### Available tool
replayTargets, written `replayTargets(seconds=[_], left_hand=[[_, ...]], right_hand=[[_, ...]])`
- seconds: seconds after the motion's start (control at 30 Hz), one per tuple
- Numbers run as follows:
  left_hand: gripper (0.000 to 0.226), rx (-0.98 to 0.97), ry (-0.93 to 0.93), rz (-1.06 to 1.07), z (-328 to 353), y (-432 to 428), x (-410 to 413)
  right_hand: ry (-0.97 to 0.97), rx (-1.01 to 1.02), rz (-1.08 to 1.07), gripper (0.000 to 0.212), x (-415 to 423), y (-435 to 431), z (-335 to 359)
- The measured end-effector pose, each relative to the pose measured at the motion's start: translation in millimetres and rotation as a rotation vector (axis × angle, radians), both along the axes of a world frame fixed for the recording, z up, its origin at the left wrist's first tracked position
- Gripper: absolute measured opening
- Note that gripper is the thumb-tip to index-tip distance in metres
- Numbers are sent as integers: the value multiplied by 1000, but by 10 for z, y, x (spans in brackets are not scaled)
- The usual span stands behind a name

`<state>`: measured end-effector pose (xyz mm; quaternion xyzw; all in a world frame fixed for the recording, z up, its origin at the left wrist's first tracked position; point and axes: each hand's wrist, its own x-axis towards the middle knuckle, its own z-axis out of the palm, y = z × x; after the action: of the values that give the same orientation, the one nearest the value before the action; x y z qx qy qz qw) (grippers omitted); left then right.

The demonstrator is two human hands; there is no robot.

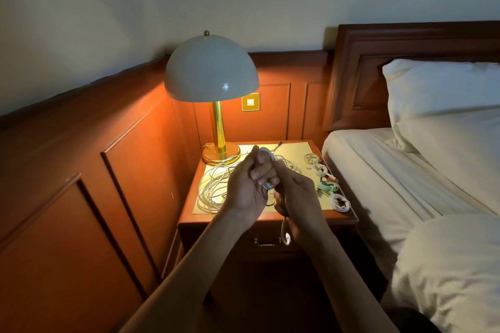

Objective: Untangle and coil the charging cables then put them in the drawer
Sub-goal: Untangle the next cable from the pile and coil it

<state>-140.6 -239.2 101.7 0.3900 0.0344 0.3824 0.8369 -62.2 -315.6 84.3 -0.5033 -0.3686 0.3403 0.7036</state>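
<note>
Left fingers [261, 170] around white cable coil [268, 184], right fingers [281, 199] just beneath.

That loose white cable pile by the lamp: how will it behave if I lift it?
Probably floppy: the white cable pile lies in slack, overlapping loops, so strands would likely droop and snag each other. Likely light, being thin cords.

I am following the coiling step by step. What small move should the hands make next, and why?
Probably wind the tail once more round the coil. The left hand grips this white coil, the right hand holds its tail, and the plug hangs free below, so this cable seems unfinished.
</note>
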Motion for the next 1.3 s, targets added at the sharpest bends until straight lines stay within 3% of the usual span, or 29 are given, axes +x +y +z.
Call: replayTargets(seconds=[0.13,0.27,0.4,0.53,0.7,0.77,0.9,1.07,1.13,1.3], left_hand=[[35,-66,-46,175,18,95,40],[32,94,88,304,-68,101,70],[42,148,87,291,-146,107,46],[47,53,25,167,-118,119,11],[48,-109,-1,-14,3,155,-61],[51,-152,35,-75,10,168,-124],[51,-28,244,-59,32,146,-228],[53,101,312,-58,109,73,-250],[53,120,296,-51,154,58,-226],[50,20,142,-59,154,35,-122]], right_hand=[[29,-91,38,40,-86,5,-163],[317,-142,154,33,-121,0,-181],[390,-198,109,35,-135,28,-163],[468,-132,74,23,-155,69,-261],[284,38,136,32,-118,17,-440],[107,12,129,28,11,-7,-454],[-345,-59,70,23,271,-64,-344],[-485,113,-72,31,304,-33,-95],[-437,200,-111,31,236,6,-59],[3,241,-3,30,-29,76,-101]])
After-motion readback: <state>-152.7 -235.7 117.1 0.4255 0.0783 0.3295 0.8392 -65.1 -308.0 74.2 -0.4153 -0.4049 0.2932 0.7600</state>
